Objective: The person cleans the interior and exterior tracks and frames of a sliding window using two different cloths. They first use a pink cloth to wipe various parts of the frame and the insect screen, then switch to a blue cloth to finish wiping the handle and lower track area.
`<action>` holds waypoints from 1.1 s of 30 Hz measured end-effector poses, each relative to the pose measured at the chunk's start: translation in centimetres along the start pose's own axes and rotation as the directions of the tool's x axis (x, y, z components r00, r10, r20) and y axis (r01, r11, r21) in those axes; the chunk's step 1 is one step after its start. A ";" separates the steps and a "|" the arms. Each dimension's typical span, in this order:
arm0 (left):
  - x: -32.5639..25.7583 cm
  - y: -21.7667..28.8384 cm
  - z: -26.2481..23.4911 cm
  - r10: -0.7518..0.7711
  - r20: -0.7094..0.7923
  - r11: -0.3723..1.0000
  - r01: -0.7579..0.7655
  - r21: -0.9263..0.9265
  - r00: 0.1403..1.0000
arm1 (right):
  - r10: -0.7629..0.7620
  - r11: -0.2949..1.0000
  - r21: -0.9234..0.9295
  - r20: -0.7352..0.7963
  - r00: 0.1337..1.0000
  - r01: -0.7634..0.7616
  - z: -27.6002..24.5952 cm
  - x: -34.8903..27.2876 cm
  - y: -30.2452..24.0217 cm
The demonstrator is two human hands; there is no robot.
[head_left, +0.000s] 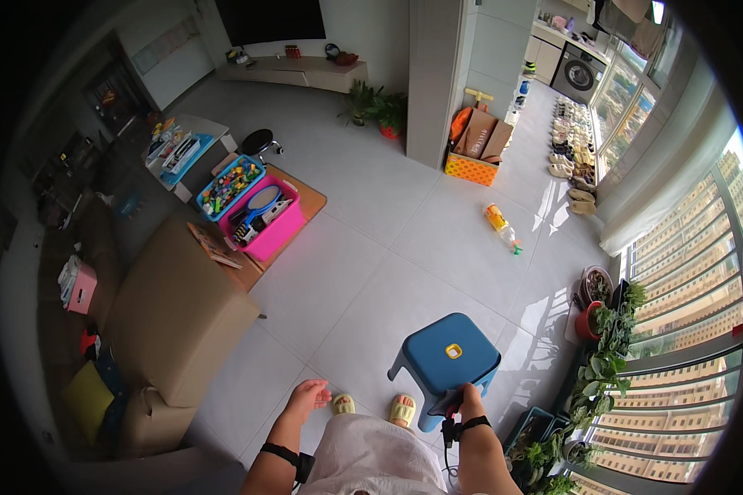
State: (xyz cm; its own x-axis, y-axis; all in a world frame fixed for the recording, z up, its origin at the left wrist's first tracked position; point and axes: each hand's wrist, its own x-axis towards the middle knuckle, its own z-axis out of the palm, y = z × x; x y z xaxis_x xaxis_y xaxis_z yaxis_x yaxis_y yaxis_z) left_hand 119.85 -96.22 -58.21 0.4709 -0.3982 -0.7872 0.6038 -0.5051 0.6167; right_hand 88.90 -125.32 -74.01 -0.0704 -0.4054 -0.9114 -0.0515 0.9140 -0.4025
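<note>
A blue plastic stool (pixel 442 370) with a yellow-rimmed hole in its seat stands on the floor in front of me, slightly to the right. At the stool's near edge, my right hand (pixel 470 400) is closed on a dark, limp piece that looks like a cloth (pixel 447 403). Its fingertips are partly hidden. My left hand (pixel 309 397) hangs in the air left of my feet, with loosely bent fingers and nothing in it. Each wrist wears a black strap.
Potted plants (pixel 594 375) line the window on the right. A clear bottle (pixel 501 227) with a yellow label lies on the floor ahead. Left are a brown sofa (pixel 169 309), a pink bin (pixel 276 229) and a blue tub of toy bricks (pixel 258 165). Shoes (pixel 563 136) stand far right.
</note>
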 end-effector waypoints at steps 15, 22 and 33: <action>24.8 9.1 3.0 -0.205 0.130 0.947 0.163 0.278 0.970 | 0.129 0.753 0.637 0.106 0.986 -0.167 20.0 18.5 -0.8; 29.7 9.8 4.1 -0.298 0.099 0.918 0.256 0.303 0.950 | 0.155 0.494 0.841 0.164 0.974 -0.221 22.8 25.9 2.8; 31.6 10.3 6.1 -0.345 0.082 0.894 0.301 0.332 0.935 | 0.222 0.922 0.343 -0.087 0.971 -0.180 23.7 25.9 1.4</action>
State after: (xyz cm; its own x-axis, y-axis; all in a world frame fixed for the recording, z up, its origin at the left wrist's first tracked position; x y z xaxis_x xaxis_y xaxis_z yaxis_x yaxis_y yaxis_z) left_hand 137.06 -118.70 -76.73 0.1792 -0.2609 -0.9486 0.4683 -0.8254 0.3154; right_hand 110.60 -134.10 -100.24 -0.1665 -0.1926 -0.9671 0.3064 0.9221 -0.2364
